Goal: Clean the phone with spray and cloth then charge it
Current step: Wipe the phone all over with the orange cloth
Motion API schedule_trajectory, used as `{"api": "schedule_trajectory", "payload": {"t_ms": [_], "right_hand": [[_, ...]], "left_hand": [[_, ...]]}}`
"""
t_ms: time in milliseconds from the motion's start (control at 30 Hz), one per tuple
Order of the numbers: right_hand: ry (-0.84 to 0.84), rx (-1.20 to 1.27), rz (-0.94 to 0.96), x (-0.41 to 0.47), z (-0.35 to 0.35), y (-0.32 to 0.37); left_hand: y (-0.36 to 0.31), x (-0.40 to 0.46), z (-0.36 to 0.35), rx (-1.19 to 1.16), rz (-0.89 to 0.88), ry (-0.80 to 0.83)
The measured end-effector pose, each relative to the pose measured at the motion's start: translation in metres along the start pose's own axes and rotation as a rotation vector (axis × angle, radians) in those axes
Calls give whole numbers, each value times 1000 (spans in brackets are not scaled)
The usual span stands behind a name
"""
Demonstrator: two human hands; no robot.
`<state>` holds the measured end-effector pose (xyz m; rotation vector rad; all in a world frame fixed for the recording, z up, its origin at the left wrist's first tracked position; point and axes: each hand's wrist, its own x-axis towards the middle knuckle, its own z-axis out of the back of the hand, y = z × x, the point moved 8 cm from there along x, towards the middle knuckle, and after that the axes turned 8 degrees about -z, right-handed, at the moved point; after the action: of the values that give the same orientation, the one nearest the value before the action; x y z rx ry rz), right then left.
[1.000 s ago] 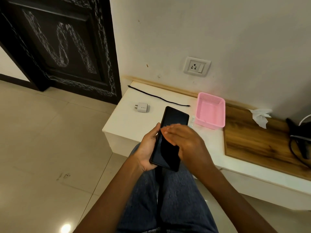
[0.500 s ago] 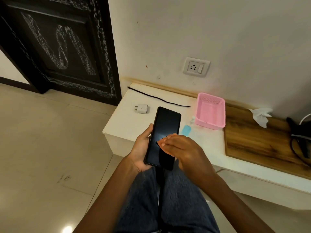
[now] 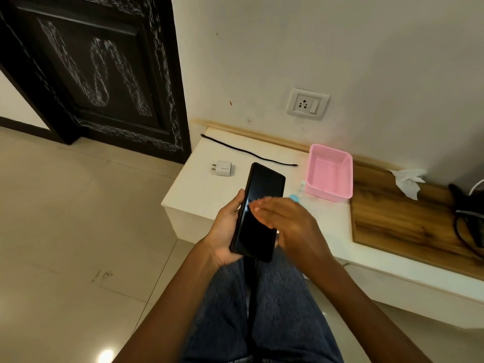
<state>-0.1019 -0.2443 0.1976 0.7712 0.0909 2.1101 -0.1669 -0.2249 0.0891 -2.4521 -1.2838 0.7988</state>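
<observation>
mostly a wiping pose. left hand [image 3: 227, 231] wraps the phone [image 3: 258, 213] from its left edge, thumb up the side, palm under the lower end, so the dark screen faces up and stays steady over the lap, in front of the counter [image 3: 199, 195]. right hand [image 3: 284, 221] lies flat across the middle of the screen, fingers [image 3: 262, 206] together and stretched toward the left edge; blurred, so likely mid-stroke. can't tell whether a cloth sits under that palm, none shows; the hand looks flat and open rather than gripping.

spray bottle [image 3: 298, 193] lies on the counter just beside the pink basket [image 3: 330, 174], mostly hidden behind the right hand, only the clear cap and a bit of blue show. white tissue or cloth [image 3: 407, 180] lies further right on the wood board [image 3: 408, 221], well apart from the hands.

charging bits are laid out ready: adapter [image 3: 222, 168] on the counter left of the phone's top, black cable [image 3: 248, 152] stretched along the back, wall socket [image 3: 308, 104] above it, empty. nothing plugged in, so my guess is cleaning is in hand and charging not yet begun. next would be setting the phone down and joining cable to adapter.
</observation>
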Motion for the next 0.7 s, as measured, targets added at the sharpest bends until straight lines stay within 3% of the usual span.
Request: {"api": "schedule_trajectory", "payload": {"t_ms": [133,333,533,700], "right_hand": [[-62,34,-85,14,3,-3],[17,53,95,-24,-16,30],[-102,37,-69,13,1,-7],[-109,88,-18,-12,-14,9]], "left_hand": [[6,1,-8,6,41,26],[2,5,12,13,21,-40],[9,-1,-1,-20,20,-20],[-2,2,7,-2,-7,-53]]}}
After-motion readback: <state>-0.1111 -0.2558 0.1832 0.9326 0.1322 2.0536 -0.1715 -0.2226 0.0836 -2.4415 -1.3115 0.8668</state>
